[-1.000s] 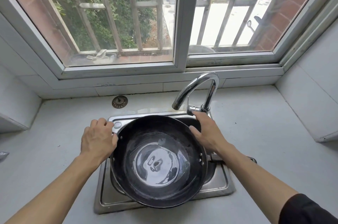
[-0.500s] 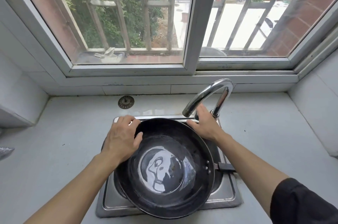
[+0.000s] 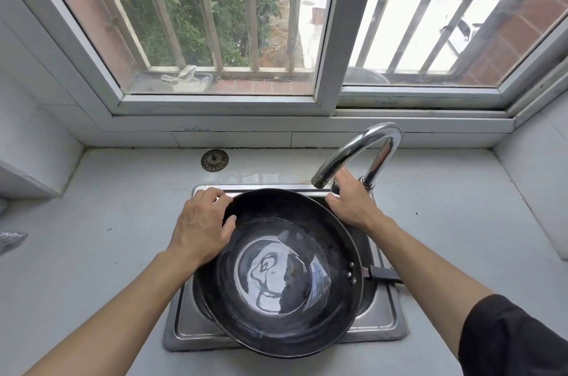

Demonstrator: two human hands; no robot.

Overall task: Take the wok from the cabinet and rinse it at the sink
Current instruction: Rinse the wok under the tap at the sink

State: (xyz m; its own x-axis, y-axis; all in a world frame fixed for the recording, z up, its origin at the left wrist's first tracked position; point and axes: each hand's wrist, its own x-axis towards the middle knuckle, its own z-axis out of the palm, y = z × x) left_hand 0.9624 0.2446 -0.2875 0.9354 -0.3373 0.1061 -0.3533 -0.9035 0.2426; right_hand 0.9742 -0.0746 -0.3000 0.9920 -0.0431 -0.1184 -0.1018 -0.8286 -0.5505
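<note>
- Surface (image 3: 107, 222) of pale grey stone runs under the window and carries the small rectangular stainless-steel sink (image 3: 384, 319) set into it.
- Wok (image 3: 281, 271), round, black and shallow, sits across that sink and covers most of the basin; a thin pool of water glints in its bottom, and its short dark handle (image 3: 382, 273) points to the right.
- Tap (image 3: 359, 150), a curved chrome spout, ends above the wok's far right rim; no water runs from it.
- Left hand (image 3: 201, 226) lies over the wok's near-left rim, thumb inside, fingers curled outside: a loose steadying grip.
- Right hand (image 3: 350, 203) reaches under the spout to the tap's base; whether its grip has closed on the lever I cannot tell.
- Step in hand, by my reading, is the rinse itself. Next: work the tap, then swirl or tip the wok with the rim held firm.
</note>
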